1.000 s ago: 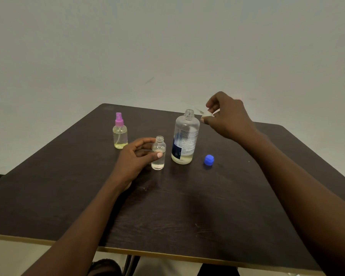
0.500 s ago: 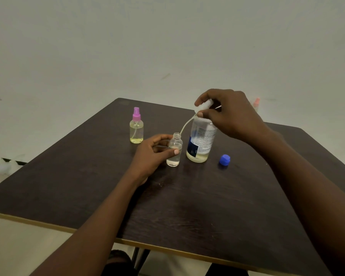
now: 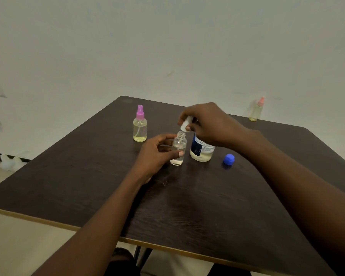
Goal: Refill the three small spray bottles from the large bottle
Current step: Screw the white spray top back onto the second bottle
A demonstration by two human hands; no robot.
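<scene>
Capping the small open bottle [image 3: 178,150]
The white spray head [image 3: 185,125] is pinched by the right hand [image 3: 209,124] just above the upright neck; the bottle is gripped by the left hand [image 3: 155,155], beside the large bottle [image 3: 202,155].

Four upright bottles
The uncapped small bottle [image 3: 178,150] is seen at centre, white spray head [image 3: 186,124] held above it, large bottle [image 3: 203,154] beside; purple-capped spray bottle [image 3: 140,126] left, pink-capped spray bottle [image 3: 256,111] upper right.

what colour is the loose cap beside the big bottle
The cap is blue; the head view shows it best.
</scene>
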